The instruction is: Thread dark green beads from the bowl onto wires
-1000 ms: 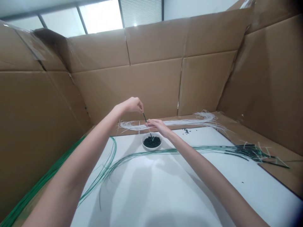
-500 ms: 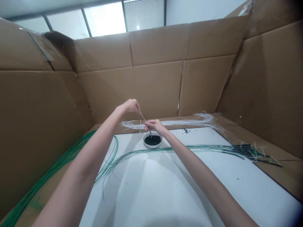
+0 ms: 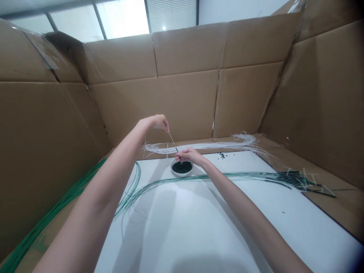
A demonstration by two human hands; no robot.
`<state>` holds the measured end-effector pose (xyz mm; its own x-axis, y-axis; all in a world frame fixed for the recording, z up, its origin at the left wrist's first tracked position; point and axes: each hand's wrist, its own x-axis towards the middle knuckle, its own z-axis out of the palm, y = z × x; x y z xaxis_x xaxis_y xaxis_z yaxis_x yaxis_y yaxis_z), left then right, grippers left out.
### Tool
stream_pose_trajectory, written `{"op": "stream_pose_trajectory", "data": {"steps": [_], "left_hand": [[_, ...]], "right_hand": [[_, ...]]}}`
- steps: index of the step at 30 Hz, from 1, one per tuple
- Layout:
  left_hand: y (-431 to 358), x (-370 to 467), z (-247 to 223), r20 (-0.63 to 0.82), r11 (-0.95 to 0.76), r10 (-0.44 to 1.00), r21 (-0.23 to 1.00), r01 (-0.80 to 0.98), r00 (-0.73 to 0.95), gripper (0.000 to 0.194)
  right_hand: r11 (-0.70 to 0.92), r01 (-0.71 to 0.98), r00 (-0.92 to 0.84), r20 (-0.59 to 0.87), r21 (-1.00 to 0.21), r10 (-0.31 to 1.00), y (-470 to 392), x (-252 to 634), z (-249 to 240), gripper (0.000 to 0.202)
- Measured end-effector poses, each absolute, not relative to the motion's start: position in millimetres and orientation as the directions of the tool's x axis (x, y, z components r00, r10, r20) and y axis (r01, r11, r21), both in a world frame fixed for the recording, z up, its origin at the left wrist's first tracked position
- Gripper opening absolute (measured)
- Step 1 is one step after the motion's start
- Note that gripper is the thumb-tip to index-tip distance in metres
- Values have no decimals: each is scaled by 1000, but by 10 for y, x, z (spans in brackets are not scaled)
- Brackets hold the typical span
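Note:
My left hand point(image 3: 160, 123) is closed in a pinch on the upper end of a thin, pale stick point(image 3: 172, 139), which slants down to the right. Short dark pieces are visible around the stick's lower part. Lower down, my right hand point(image 3: 189, 156) has its fingers closed round the stick just above a white bowl point(image 3: 181, 174). Small black beads point(image 3: 182, 167) fill the bowl. The stick's tip reaches down among them, partly hidden by my right fingers.
Green wires point(image 3: 159, 184) run across the white board point(image 3: 182, 227), with black-covered ends point(image 3: 295, 178) at the right. A bundle of white wires point(image 3: 204, 146) lies behind the bowl. Loose black beads point(image 3: 222, 156) are scattered behind. Cardboard walls point(image 3: 187, 102) surround the area.
My right hand has moved slightly down toward the beads, and more of the stick shows between my hands. My left hand still grips its upper end. The view has shifted slightly.

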<state>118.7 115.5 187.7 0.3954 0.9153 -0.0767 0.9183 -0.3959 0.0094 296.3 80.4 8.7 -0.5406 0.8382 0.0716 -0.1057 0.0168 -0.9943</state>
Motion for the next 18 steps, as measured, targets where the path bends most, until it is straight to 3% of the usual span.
{"op": "stream_pose_trajectory", "data": {"steps": [7,13,18], "left_hand": [[1133,1202,1845,-179,-425,888,40,905,424,28],[1140,1199,1839,-138,-392,913,-46,919,383,26],[1141,1123,1802,-101,-350,934,-46,936,344,25]], "right_hand": [[83,-170,-494,157,-982,855,814,2845,247,32],[72,-133,-501,129,-989,856,854,2841,185,24],[74,-61,-530,95,-995,843,816,2938,169,24]]}}
